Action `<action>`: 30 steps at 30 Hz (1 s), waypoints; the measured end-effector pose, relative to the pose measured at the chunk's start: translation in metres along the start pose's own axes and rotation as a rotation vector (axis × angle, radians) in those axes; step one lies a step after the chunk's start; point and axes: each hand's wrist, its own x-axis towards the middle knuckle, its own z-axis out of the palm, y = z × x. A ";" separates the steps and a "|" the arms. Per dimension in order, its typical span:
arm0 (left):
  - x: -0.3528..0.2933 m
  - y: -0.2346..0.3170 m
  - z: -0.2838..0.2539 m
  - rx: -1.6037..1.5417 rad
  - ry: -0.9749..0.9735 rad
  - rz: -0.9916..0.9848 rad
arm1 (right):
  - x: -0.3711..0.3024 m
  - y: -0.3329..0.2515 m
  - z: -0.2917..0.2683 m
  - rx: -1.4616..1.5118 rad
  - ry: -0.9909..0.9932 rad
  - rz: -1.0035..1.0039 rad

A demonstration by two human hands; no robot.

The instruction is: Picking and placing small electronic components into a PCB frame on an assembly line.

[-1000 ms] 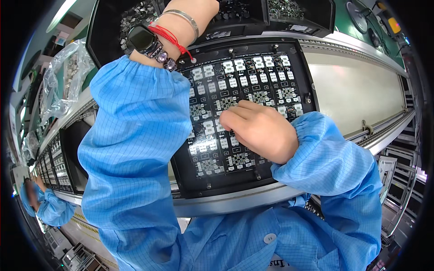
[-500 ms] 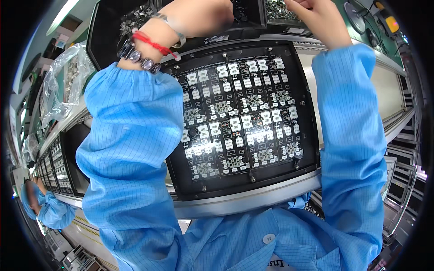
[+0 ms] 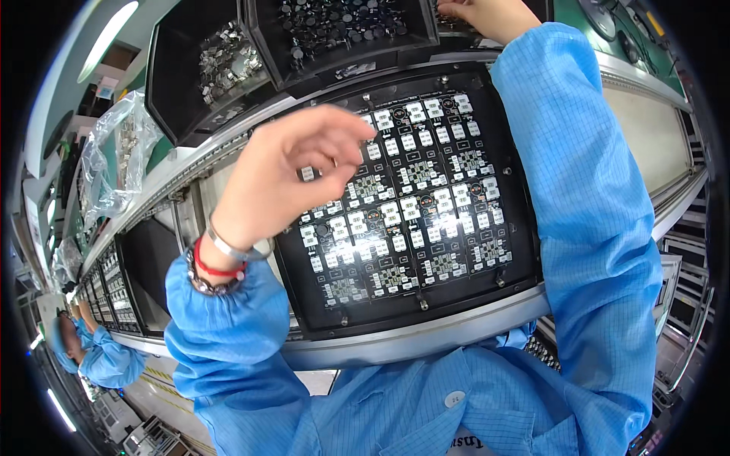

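Note:
My left hand hangs above the upper left of a panel of printed circuit boards, its fingers curled in toward the thumb. Whatever those fingers may hold is too small and blurred to name. White square parts sit in rows across the panel, which lies in a black frame. At the top edge my right hand reaches over a bin of small parts, thumb and fingers drawn together at the tips. What lies between them cannot be made out.
Beyond the panel stand a black bin of silvery metal parts and a black bin of dark round components. A clear plastic bag lies at left. Metal conveyor rails run past the frame. A co-worker works far left.
My left hand has come back from the bins to above the panel, uncovering the dark round components. My right hand has shifted left and farther away at the top.

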 end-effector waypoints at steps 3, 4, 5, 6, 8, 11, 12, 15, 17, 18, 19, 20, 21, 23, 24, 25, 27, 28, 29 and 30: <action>-0.015 -0.007 0.000 -0.066 0.053 -0.108 | 0.004 0.039 0.011 0.645 0.186 -0.505; -0.023 -0.012 -0.004 -0.126 0.099 -0.146 | 0.002 0.023 0.007 0.390 0.152 -0.265; -0.028 -0.017 -0.006 -0.190 0.134 -0.176 | -0.002 0.014 0.003 0.123 0.118 -0.018; -0.030 -0.022 -0.007 -0.197 0.158 -0.189 | -0.005 0.014 0.003 0.124 0.116 -0.017; -0.034 -0.031 -0.004 -0.307 0.179 -0.196 | -0.011 0.017 -0.001 0.186 0.149 0.093; -0.037 -0.033 0.001 -0.530 0.207 -0.253 | -0.016 0.019 -0.006 0.200 0.166 0.110; -0.038 -0.032 0.003 -0.645 0.211 -0.299 | -0.018 0.019 -0.006 0.202 0.166 0.111; -0.035 -0.029 0.008 -0.681 0.200 -0.333 | -0.025 0.019 -0.007 0.407 0.199 0.119; -0.036 -0.027 0.010 -0.631 0.215 -0.332 | -0.032 0.017 -0.009 0.402 0.282 0.110; -0.037 -0.026 0.011 -0.583 0.228 -0.330 | -0.034 0.020 -0.008 0.404 0.281 0.109; -0.038 -0.026 0.012 -0.583 0.226 -0.331 | -0.037 0.023 -0.008 0.441 0.283 0.094; -0.039 -0.026 0.013 -0.552 0.249 -0.335 | -0.039 0.025 -0.008 0.477 0.285 0.080; -0.041 -0.026 0.015 -0.521 0.271 -0.340 | -0.041 0.026 -0.007 0.477 0.285 0.082; -0.043 -0.029 0.019 -0.518 0.286 -0.339 | -0.045 0.024 -0.008 0.436 0.235 0.138; -0.044 -0.029 0.020 -0.515 0.305 -0.339 | -0.046 0.022 -0.009 0.452 0.210 0.149; -0.045 -0.028 0.022 -0.514 0.304 -0.339 | -0.046 0.023 -0.009 0.453 0.211 0.151; -0.048 -0.024 0.026 -0.483 0.343 -0.353 | -0.047 0.024 -0.008 0.488 0.227 0.145; -0.048 -0.025 0.027 -0.461 0.311 -0.343 | -0.048 0.026 -0.008 0.486 0.228 0.148; -0.049 -0.026 0.029 -0.463 0.308 -0.344 | -0.048 0.028 -0.008 0.495 0.227 0.141; -0.050 -0.026 0.033 -0.356 0.302 -0.307 | -0.048 0.030 -0.008 0.503 0.226 0.135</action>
